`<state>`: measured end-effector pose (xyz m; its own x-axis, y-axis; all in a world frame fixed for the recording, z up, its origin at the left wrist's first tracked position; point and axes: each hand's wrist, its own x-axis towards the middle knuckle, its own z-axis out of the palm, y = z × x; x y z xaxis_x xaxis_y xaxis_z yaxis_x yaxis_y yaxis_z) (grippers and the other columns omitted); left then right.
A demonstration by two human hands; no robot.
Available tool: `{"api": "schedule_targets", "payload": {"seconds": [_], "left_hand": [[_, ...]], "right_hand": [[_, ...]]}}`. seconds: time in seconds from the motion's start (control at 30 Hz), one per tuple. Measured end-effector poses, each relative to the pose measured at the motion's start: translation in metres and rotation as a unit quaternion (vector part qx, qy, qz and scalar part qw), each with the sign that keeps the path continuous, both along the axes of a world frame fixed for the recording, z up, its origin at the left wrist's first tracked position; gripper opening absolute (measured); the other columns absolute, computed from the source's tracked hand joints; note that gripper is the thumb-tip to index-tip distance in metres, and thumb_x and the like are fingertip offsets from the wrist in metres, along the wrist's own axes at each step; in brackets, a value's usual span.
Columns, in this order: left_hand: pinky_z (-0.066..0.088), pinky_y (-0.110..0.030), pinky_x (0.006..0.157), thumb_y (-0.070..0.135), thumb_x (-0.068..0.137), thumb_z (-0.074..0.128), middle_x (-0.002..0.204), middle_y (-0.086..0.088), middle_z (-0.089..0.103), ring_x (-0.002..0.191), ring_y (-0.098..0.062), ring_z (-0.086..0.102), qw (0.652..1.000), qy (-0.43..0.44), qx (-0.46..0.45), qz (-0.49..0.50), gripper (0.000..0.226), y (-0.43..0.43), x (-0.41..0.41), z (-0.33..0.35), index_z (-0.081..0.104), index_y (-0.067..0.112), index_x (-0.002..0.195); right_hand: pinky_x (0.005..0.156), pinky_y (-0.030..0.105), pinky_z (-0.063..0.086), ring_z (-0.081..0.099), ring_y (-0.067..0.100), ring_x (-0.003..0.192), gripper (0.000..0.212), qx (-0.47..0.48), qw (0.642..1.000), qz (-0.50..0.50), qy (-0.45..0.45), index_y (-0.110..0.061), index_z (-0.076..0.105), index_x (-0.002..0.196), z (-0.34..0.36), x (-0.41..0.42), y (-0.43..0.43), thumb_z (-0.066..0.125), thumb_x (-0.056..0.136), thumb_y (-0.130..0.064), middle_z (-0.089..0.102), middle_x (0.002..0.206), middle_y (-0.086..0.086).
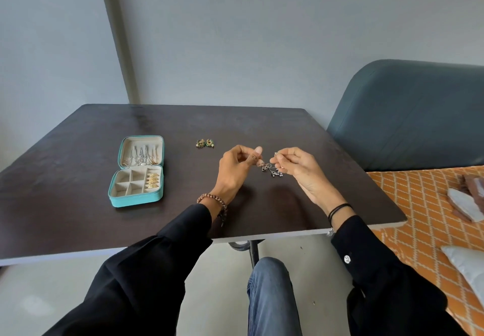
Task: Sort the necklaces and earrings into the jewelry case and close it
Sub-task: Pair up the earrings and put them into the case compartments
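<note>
Left hand (234,169) and right hand (301,172): raised over the dark table (78,152) at mid-right, fingers curled, each pinching part of the earring cluster (271,169) hanging between them. Which piece each fingertip holds is too small to tell. Teal jewelry case (136,201): open at left, gold pieces in its right column, lid contents indistinct; green-gold earrings (205,143) lie loose just beyond the hands.

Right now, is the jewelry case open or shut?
Open. The jewelry case lies flat on the table with its lid folded back, so the gold pieces inside show.
</note>
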<state>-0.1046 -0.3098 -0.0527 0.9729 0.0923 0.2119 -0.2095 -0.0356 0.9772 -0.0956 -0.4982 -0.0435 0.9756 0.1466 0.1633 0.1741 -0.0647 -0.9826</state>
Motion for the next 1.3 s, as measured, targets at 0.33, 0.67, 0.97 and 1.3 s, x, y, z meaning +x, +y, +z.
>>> {"api": "schedule_targets", "payload": {"seconds": [0.33, 0.67, 0.97, 1.3], "left_hand": [[0.052, -0.018, 0.068, 0.028, 0.091, 0.074, 0.084, -0.014, 0.077, 0.069, -0.012, 0.065, 0.997, 0.013, -0.074, 0.002, 0.027, 0.046, -0.031, 0.009, 0.074, 0.001, 0.096], [0.058, -0.023, 0.074, 0.027, 0.094, 0.07, 0.087, -0.014, 0.077, 0.072, -0.016, 0.07, 0.984, 0.078, -0.151, 0.059, 0.026, 0.083, -0.051, 0.008, 0.078, 0.002, 0.095], [0.055, -0.022, 0.075, 0.014, 0.094, 0.062, 0.093, -0.014, 0.077, 0.078, -0.015, 0.069, 0.983, 0.102, -0.138, 0.065, 0.017, 0.095, -0.056, 0.007, 0.075, 0.006, 0.101], [0.052, -0.008, 0.077, 0.017, 0.094, 0.068, 0.094, -0.002, 0.075, 0.087, -0.008, 0.071, 0.981, 0.02, 0.056, 0.184, 0.017, 0.086, -0.027, -0.019, 0.072, 0.01, 0.108]], "right_hand": [[0.099, 0.026, 0.048, 0.07, 0.012, 0.109, 0.023, -0.018, 0.998, 0.062, -0.003, -0.01, 0.073, 0.118, 0.007, -0.027, 0.058, 0.068, 0.096, -0.016, 0.078, 0.109, 0.004], [0.097, 0.032, 0.054, 0.073, 0.025, 0.108, 0.041, 0.069, 0.992, 0.064, 0.088, -0.001, 0.071, 0.113, 0.019, -0.041, 0.105, 0.056, 0.102, -0.038, 0.077, 0.106, 0.014], [0.1, 0.033, 0.053, 0.071, 0.026, 0.111, 0.025, 0.061, 0.992, 0.086, 0.072, -0.001, 0.07, 0.118, 0.01, -0.04, 0.115, 0.067, 0.096, -0.012, 0.077, 0.11, 0.012], [0.095, 0.037, 0.059, 0.075, 0.017, 0.096, 0.021, -0.02, 0.999, -0.026, 0.037, -0.013, 0.077, 0.106, -0.021, -0.001, 0.14, 0.078, 0.086, -0.007, 0.078, 0.099, 0.005]]}}
